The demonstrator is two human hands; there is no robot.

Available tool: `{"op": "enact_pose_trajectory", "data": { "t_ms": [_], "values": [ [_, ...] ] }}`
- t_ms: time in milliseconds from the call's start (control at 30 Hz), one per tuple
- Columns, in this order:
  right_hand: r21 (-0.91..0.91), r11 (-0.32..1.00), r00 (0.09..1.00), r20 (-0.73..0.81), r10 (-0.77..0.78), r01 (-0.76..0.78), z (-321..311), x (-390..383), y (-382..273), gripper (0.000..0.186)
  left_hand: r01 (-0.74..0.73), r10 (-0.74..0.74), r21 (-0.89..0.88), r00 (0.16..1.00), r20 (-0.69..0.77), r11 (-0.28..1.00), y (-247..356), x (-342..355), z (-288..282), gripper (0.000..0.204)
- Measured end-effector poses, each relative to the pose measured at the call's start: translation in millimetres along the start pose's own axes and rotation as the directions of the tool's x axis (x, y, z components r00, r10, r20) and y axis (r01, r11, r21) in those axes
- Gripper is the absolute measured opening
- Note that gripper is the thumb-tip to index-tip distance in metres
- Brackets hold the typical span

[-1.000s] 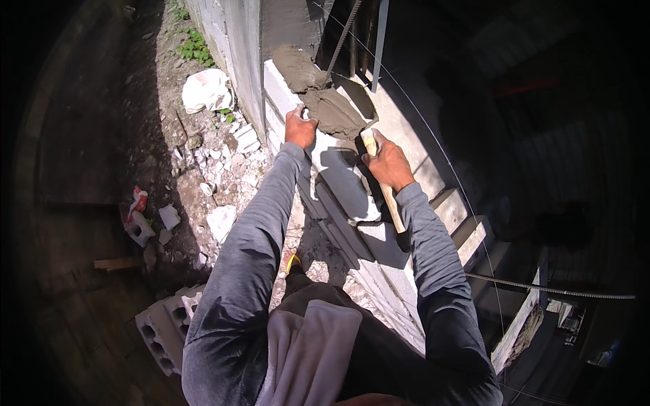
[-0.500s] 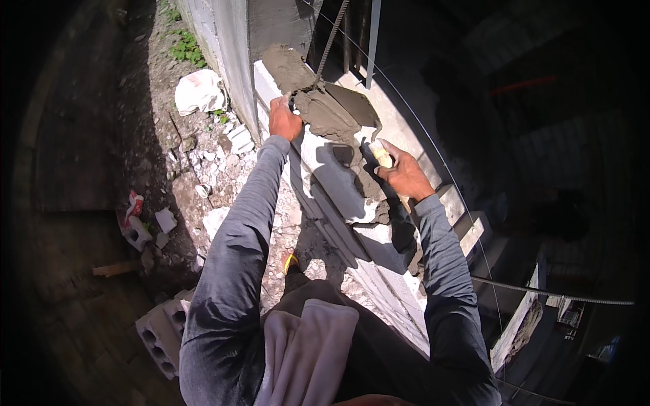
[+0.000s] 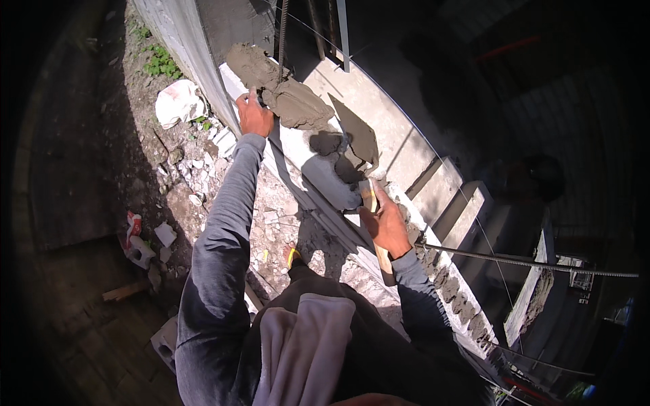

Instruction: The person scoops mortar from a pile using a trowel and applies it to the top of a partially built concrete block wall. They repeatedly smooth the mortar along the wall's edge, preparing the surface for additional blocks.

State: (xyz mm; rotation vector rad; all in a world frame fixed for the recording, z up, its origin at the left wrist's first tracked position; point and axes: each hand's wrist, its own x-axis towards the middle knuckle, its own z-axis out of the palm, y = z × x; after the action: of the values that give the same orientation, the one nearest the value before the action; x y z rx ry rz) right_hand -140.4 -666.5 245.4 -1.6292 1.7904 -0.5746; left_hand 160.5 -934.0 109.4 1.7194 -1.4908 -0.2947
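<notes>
My right hand (image 3: pixel 387 227) is closed round the wooden handle of a trowel (image 3: pixel 359 134). The pointed, mortar-smeared blade reaches away from me over the right side of a low block wall (image 3: pixel 294 145). At the wall's left edge, my left hand (image 3: pixel 255 116) has its fingers bent over a concrete block beside the wet mortar (image 3: pixel 298 103). That grey mortar lies in a thick bed along the far top of the wall, round an upright steel bar (image 3: pixel 283 34). Nearer the trowel, a smaller dark patch sits on the pale block top.
A grey concrete column (image 3: pixel 233 27) rises at the wall's far end. Rubble and a white sack (image 3: pixel 180 103) lie on the ground to the left. A ribbed steel bar (image 3: pixel 535 262) sticks out at right, and a thin line (image 3: pixel 399 108) runs along that side.
My right hand has drawn the trowel nearer along the wall, off the mortar bed. My left hand keeps its place at the block edge while the whole view has shifted.
</notes>
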Motion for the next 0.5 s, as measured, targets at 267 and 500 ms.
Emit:
{"op": "enact_pose_trajectory", "data": {
  "t_ms": [267, 500],
  "values": [
    [-0.332, 0.943, 0.999, 0.051, 0.007, 0.010, 0.2, -7.1, -3.7, 0.075, 0.222, -0.219, -0.280, 0.975, 0.045, 0.934, 58.6, -50.6, 22.6, 0.060],
    [-0.240, 0.966, 0.994, -0.007, -0.106, 0.102, -16.1, -104.0, 35.4, 0.076, 0.215, -0.215, -0.093, 0.977, 0.004, 0.972, 29.3, -62.1, -4.7, 0.062]
  ]
}}
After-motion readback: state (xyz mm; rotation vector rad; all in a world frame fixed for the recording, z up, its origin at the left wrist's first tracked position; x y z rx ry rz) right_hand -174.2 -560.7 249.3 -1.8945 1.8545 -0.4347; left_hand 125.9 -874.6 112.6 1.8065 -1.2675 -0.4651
